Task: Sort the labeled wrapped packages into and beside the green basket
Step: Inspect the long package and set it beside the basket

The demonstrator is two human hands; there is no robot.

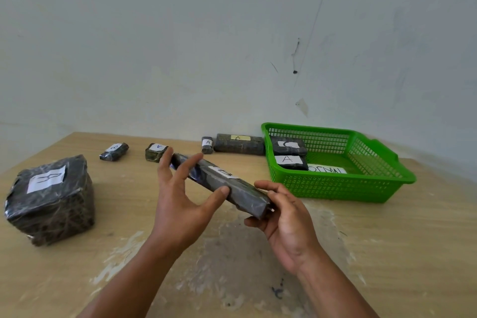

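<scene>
I hold a long dark wrapped package [240,188] with a white label above the table's middle. My left hand [180,199] supports its far half, fingers mostly straight and the thumb pressing its side. My right hand [281,217] grips its near end with curled fingers. The green basket [335,188] stands to the right and holds two dark packages, one labeled A [290,161], one behind it [289,146], plus a paper sign [327,170]. Left of the basket lie a long package labeled A [238,144] and a small package labeled A [207,145].
A big dark wrapped block [50,200] with a white label sits at the table's left. A small package labeled B [114,151] and a small cube package labeled A [155,152] lie further back. The wooden table [387,253] meets a pale wall behind.
</scene>
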